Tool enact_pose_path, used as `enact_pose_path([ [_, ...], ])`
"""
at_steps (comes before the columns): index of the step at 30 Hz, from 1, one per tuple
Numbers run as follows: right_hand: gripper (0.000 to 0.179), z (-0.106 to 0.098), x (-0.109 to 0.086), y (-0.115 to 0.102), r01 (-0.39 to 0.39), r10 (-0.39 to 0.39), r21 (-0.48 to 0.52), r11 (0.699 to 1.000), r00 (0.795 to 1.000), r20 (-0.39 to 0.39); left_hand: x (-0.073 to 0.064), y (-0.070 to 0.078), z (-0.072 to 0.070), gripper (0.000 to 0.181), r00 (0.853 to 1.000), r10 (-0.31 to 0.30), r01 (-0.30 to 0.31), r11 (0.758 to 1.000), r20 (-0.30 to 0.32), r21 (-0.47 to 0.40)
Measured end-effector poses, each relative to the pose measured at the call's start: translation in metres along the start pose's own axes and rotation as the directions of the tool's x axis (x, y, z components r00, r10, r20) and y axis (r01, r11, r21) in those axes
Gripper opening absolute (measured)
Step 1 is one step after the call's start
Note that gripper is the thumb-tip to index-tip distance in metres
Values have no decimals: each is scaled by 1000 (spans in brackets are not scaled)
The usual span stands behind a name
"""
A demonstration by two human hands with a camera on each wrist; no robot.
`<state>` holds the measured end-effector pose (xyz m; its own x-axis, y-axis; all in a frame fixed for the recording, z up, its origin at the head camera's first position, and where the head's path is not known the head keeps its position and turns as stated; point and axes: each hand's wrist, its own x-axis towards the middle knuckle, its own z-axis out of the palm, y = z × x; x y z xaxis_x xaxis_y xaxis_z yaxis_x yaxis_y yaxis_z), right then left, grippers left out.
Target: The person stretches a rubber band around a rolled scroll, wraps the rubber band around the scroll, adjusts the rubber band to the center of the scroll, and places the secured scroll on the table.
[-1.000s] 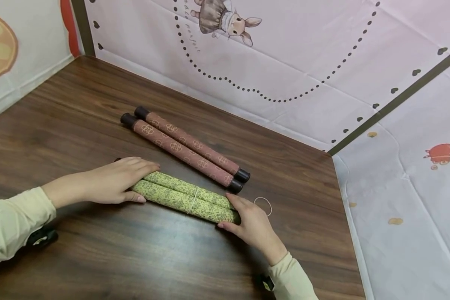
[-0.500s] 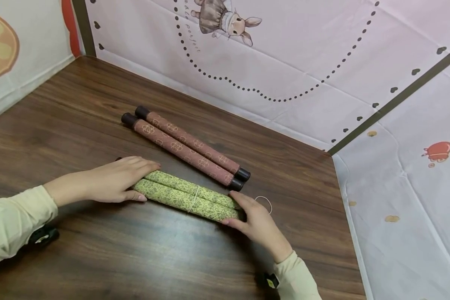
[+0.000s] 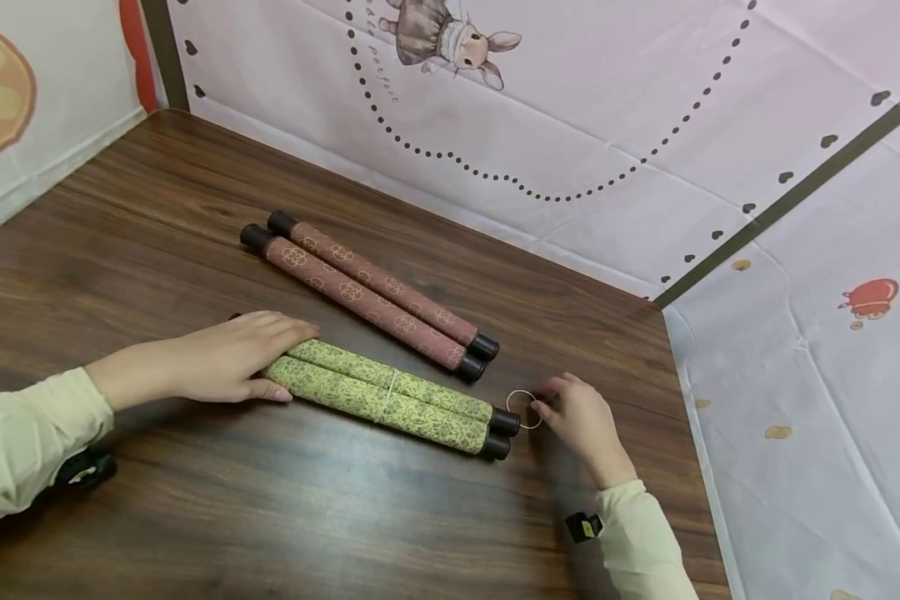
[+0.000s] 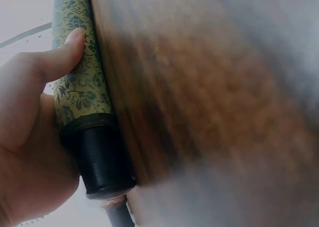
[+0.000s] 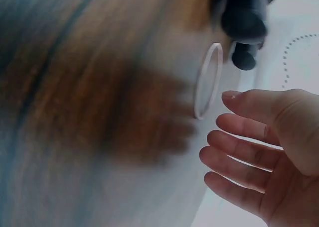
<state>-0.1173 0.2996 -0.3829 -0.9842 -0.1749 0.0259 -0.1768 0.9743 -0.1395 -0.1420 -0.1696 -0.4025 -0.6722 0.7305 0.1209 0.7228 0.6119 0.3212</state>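
Note:
A green patterned scroll (image 3: 435, 418), rolled from both ends into two rods with dark end knobs, lies on the table. A thin white band (image 3: 386, 398) runs round its middle. My left hand (image 3: 228, 360) grips its left end, thumb on the near roll (image 4: 79, 85) in the left wrist view. Beyond the scroll's right end lies a loose pale rubber band (image 3: 522, 391). My right hand (image 3: 587, 427) is just beside this band, fingers relaxed. In the right wrist view the thumb tip is close to the band (image 5: 198, 92), with nothing held.
A reddish-brown scroll (image 3: 367, 302) with gold flower prints and black knobs lies behind the green one, nearly parallel. Brown wood table (image 3: 307, 517) spreads around them. Printed cloth walls (image 3: 607, 92) stand along the left, back and right edges.
My right hand has let go of the green scroll's right end and moved right to the loose rubber band, uncovering the black knobs. My left hand keeps its grip.

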Motion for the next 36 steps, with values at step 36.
enact_pose_path([
  [36, 9, -52, 7, -129, 436, -425, 305, 847, 899, -105, 54, 99, -24, 51, 987, 62, -66, 998, -150, -21],
])
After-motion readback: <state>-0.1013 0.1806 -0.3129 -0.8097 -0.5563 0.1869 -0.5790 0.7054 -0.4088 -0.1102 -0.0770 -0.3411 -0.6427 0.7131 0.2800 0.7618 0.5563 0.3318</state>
